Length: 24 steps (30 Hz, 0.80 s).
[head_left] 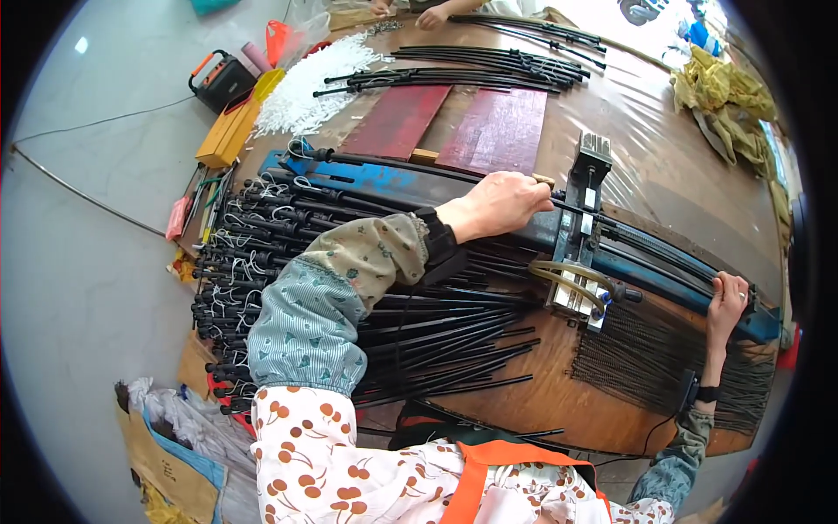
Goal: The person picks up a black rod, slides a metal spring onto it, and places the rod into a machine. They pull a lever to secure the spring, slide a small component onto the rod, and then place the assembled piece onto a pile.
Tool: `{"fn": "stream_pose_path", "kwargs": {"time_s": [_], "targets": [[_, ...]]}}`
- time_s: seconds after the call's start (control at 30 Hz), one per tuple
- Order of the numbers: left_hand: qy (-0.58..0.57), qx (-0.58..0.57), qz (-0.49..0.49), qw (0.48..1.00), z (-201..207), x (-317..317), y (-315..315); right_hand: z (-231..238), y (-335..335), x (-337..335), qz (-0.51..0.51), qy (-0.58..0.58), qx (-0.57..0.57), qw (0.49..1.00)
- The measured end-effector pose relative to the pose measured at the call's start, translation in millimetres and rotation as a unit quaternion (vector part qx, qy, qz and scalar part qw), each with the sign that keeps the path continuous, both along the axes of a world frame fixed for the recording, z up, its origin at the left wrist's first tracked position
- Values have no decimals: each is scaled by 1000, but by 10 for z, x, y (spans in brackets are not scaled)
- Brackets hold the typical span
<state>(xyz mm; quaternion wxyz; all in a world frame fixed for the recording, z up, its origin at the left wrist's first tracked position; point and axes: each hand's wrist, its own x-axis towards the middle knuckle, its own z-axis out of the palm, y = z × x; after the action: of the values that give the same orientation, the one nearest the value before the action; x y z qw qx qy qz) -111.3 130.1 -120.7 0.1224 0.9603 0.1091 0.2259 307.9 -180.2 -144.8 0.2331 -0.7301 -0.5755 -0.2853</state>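
A black rod lies along a long blue rail (375,181) on the table. My left hand (502,205) is closed round this black rod (567,208), its fingertips just left of a metal clamping fixture (580,227) that stands across the rail. From the fixture, a long dark ridged strand (659,247) runs right along the rail. At the rail's right end my right hand (726,301) is closed beside the strand's end. What its fingers hold is hidden. A looped hose (572,271) sits on the fixture's near side.
Many black rods (262,288) with white string loops are piled left and near. Thin dark strands (655,358) lie right. Behind the rail are red boards (493,131), white pieces (323,79), more black rods (489,65), yellow cloth (720,92) and another person's hands (432,17).
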Motion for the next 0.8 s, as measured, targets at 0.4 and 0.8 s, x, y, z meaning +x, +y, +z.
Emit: {"fn": "stream_pose_path", "kwargs": {"time_s": [0.4,0.8], "targets": [[51,10,83,995,79,123,-138,190,-10,-1339,97,-11,-19,995],[86,1,103,991,118,-110,-71,-104,262,-1759,180,229,-56,955]]}}
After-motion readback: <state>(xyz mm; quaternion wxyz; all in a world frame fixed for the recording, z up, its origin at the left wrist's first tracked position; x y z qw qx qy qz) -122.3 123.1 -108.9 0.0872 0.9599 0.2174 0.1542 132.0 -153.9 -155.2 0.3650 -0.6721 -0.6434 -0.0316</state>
